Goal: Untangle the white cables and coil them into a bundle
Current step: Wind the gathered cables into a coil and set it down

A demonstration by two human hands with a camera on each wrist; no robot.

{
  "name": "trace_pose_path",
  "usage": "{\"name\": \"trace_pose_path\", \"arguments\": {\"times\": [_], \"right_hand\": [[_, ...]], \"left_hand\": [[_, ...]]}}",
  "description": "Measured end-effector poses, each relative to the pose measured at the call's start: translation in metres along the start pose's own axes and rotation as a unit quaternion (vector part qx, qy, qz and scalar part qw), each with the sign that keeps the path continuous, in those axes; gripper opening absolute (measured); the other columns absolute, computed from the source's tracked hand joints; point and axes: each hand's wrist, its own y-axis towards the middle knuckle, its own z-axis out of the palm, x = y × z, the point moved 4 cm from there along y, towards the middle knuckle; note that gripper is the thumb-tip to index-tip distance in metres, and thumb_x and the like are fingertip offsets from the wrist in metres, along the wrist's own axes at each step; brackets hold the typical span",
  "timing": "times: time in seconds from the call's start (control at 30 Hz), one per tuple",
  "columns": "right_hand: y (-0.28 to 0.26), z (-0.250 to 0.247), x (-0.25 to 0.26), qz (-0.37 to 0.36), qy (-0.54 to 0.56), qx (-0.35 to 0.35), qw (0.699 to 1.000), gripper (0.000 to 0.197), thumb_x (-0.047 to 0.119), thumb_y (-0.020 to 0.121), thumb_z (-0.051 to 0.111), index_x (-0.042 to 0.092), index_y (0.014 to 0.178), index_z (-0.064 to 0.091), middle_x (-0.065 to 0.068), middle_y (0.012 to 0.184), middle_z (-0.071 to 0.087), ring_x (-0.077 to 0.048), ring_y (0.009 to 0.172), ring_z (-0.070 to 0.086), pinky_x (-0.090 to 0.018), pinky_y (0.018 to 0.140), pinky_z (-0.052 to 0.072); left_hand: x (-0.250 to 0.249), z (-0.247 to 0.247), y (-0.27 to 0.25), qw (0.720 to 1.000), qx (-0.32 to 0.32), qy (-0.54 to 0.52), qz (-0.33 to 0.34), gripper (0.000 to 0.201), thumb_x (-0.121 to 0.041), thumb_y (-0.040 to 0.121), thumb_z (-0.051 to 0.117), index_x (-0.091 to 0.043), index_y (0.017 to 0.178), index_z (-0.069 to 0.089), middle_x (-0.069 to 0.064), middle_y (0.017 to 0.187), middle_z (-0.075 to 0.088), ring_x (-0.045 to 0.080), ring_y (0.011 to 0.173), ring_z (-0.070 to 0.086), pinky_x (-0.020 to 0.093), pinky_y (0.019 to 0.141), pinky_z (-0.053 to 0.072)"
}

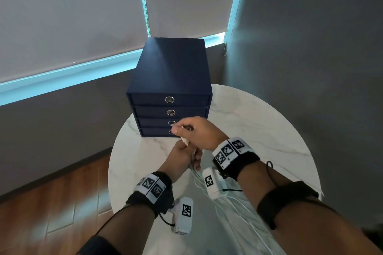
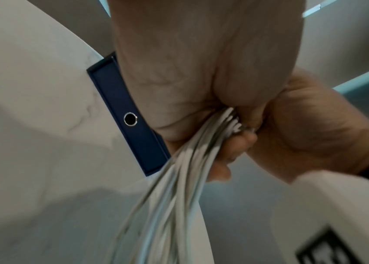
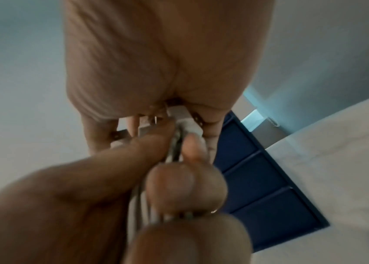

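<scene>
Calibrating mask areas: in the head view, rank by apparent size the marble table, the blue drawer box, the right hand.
1. marble table
2. blue drawer box
3. right hand, gripping the white cables

The drawer box hides part of the table.

White cables (image 1: pixel 209 190), plain, showing pale grey in shadow. Drawer box (image 1: pixel 172 72) showing solid navy blue, silver ring pulls (image 1: pixel 169 100). Round table (image 1: pixel 259 130) showing white marble with fine grey veining. Wristbands (image 1: pixel 240 161) showing black, carrying white tags (image 1: pixel 227 149) with black square-code patterns. Floor (image 1: pixel 51 203) showing reddish-brown wood grain. Walls (image 1: pixel 310 47) showing grey.
</scene>
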Motion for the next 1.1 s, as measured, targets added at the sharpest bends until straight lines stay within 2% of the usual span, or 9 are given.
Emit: {"name": "trace_pose_path", "arguments": {"times": [0.2,0.37,0.47,0.6,0.7,0.8,0.9,1.0,1.1], "right_hand": [[0.001,0.010,0.009,-0.051,-0.106,0.046,0.992,0.016,0.028,0.087,0.054,0.023,0.083,0.069,0.011,0.089,0.065,-0.007,0.085,0.061,-0.039,0.085,0.053],[-0.003,0.026,0.004,-0.057,-0.162,0.019,0.985,0.031,0.018,0.097,0.042,0.022,0.114,0.068,0.009,0.119,0.062,-0.011,0.111,0.057,-0.035,0.101,0.045],[-0.012,0.024,0.004,-0.058,-0.074,-0.017,0.995,0.035,0.029,0.099,0.047,0.024,0.131,0.059,0.010,0.135,0.056,-0.008,0.122,0.052,-0.032,0.106,0.041],[-0.031,0.033,-0.022,0.054,0.146,-0.049,0.987,0.084,0.068,0.078,0.059,0.035,0.149,0.028,0.009,0.150,0.039,-0.011,0.128,0.050,-0.037,0.105,0.045],[-0.050,0.059,-0.045,0.108,0.218,0.006,0.970,0.065,0.062,0.081,0.062,0.034,0.136,0.042,-0.001,0.112,0.069,-0.021,0.084,0.069,-0.041,0.075,0.059],[-0.073,0.069,-0.066,0.118,0.134,0.055,0.982,0.026,0.047,0.092,0.060,0.021,0.097,0.060,0.005,0.058,0.060,-0.013,0.050,0.049,-0.027,0.052,0.041],[-0.092,0.057,-0.093,0.086,-0.040,0.053,0.994,0.037,0.053,0.093,0.055,0.026,0.069,0.047,0.008,0.060,0.049,-0.011,0.057,0.050,-0.031,0.061,0.040],[-0.106,0.031,-0.126,0.134,-0.140,0.067,0.979,0.030,0.049,0.094,0.055,0.022,0.080,0.056,-0.005,0.083,0.063,-0.023,0.082,0.061,-0.031,0.073,0.044],[-0.136,-0.004,-0.168,0.220,-0.116,0.044,0.968,0.025,0.041,0.092,0.061,0.020,0.079,0.064,0.000,0.072,0.063,-0.011,0.065,0.059,-0.019,0.058,0.041]], "left_hand": [[0.004,-0.011,-0.007,0.999,0.025,-0.011,0.016,0.009,-0.004,0.083,0.059,-0.002,0.090,0.053,0.012,0.067,0.049,0.021,0.054,0.051,0.035,0.056,0.047],[0.003,-0.007,-0.001,0.994,-0.003,0.100,0.045,0.009,-0.001,0.083,0.048,0.000,0.077,0.055,0.012,0.057,0.049,0.023,0.051,0.046,0.036,0.056,0.038],[0.006,-0.008,-0.002,0.994,-0.034,0.091,0.057,0.009,0.006,0.085,0.047,0.001,0.082,0.055,0.010,0.060,0.045,0.019,0.051,0.041,0.029,0.050,0.037],[0.005,-0.015,0.001,0.996,-0.085,-0.034,0.023,0.014,0.003,0.088,0.053,-0.005,0.092,0.064,0.012,0.070,0.052,0.018,0.056,0.046,0.028,0.051,0.039],[0.004,-0.020,0.006,0.977,-0.149,-0.151,-0.003,0.017,-0.005,0.093,0.065,-0.015,0.080,0.059,0.004,0.062,0.048,0.017,0.052,0.047,0.028,0.051,0.041],[0.002,-0.029,0.015,0.951,-0.200,-0.235,-0.022,0.023,-0.005,0.093,0.065,-0.019,0.081,0.051,-0.005,0.055,0.039,0.012,0.046,0.037,0.027,0.045,0.036],[0.002,-0.038,0.019,0.924,-0.237,-0.297,-0.031,0.027,-0.001,0.093,0.062,-0.018,0.076,0.048,-0.006,0.051,0.035,0.009,0.041,0.032,0.023,0.040,0.032],[0.000,-0.039,0.019,0.907,-0.247,-0.341,-0.022,0.032,-0.002,0.094,0.058,-0.018,0.068,0.046,-0.007,0.047,0.032,0.007,0.037,0.027,0.020,0.037,0.024],[-0.015,-0.041,0.021,0.899,-0.235,-0.369,-0.001,0.036,-0.004,0.098,0.050,-0.019,0.066,0.042,-0.009,0.043,0.029,0.005,0.035,0.023,0.017,0.034,0.018]]}}
